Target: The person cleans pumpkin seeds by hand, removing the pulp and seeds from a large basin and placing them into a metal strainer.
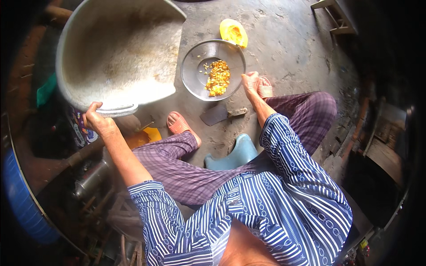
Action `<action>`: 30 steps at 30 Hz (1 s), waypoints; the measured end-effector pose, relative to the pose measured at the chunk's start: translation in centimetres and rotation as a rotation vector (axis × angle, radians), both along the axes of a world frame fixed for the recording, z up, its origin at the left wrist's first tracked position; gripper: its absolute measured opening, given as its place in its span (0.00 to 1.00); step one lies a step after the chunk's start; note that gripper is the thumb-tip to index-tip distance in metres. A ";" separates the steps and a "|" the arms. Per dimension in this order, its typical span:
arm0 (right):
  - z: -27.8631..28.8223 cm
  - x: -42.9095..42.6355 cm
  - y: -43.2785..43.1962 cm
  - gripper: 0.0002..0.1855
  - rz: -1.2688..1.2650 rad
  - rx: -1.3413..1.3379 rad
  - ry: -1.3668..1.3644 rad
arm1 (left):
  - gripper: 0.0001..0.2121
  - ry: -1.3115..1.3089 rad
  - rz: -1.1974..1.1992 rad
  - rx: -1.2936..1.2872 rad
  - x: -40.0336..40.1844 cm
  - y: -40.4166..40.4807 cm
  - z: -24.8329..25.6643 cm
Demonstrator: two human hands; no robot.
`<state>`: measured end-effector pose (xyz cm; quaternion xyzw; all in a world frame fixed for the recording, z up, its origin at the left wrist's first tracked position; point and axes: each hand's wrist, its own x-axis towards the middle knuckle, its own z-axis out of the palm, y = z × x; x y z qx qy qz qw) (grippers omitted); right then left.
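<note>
My left hand [101, 121] grips the rim of a large metal winnowing pan [133, 56], near its looped handle [119, 110]. The pan is raised and tilted, its inside facing me and its open side to the right. On the rim of a round metal sieve [194, 79], my right hand [250, 81] is closed at the right side. Inside the sieve lies a wet heap of pumpkin seeds and orange pulp [219, 76], with some loose pale seeds beside it. Just beyond the sieve, a scooped-out piece of pumpkin [233, 31] rests on the floor.
Between my sandalled feet lies a cleaver [214, 114] with a wooden handle [237, 112]. A blue plastic stool [236, 154] is beneath me. More orange pumpkin [151, 134] shows by my left knee, near a metal cylinder [91, 179]. A wooden stool [334, 16] stands far right.
</note>
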<state>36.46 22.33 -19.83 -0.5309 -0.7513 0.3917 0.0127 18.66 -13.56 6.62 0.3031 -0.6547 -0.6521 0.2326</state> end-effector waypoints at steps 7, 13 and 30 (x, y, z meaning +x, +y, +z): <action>-2.6 0.4 -1.8 0.29 -0.370 -0.861 0.206 | 0.10 -0.044 -0.020 -0.060 0.5 -2.1 -2.0; -0.1 -2.0 2.9 0.08 -0.214 -1.010 0.235 | 0.10 -0.161 -0.063 0.004 -0.4 -2.5 -6.7; 21.7 -5.4 10.6 0.27 0.477 -1.097 0.172 | 0.33 -0.518 -0.595 -0.311 -1.9 -0.7 -21.7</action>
